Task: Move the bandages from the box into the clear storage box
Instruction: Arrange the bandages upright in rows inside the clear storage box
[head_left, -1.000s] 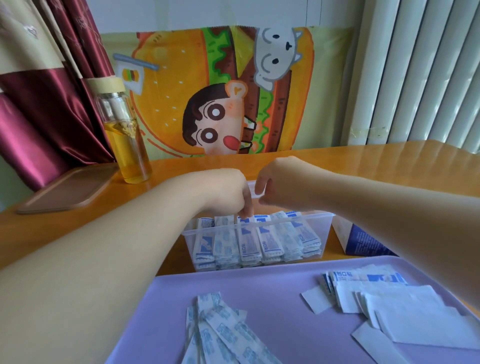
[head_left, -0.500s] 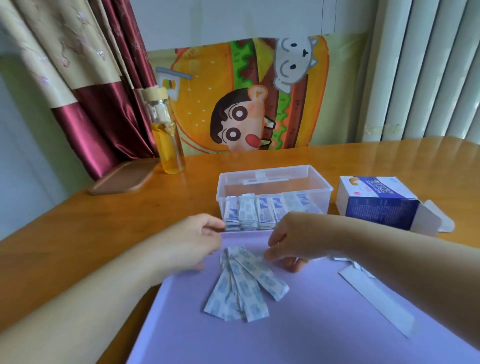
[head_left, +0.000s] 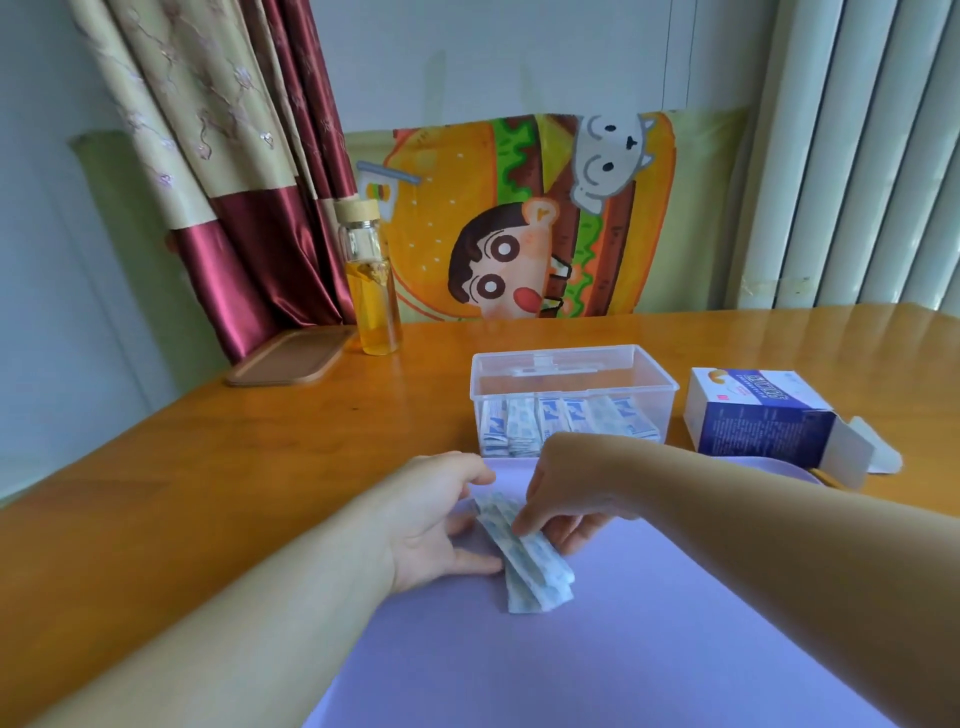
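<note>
Right hand (head_left: 571, 488) pinches bandages (head_left: 540, 577); clear storage box (head_left: 574, 391) w/ maybe 6 stacks.

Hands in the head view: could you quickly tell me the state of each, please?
Left hand: open, beside the loose bandages.
Right hand: pinching those bandages.
</note>
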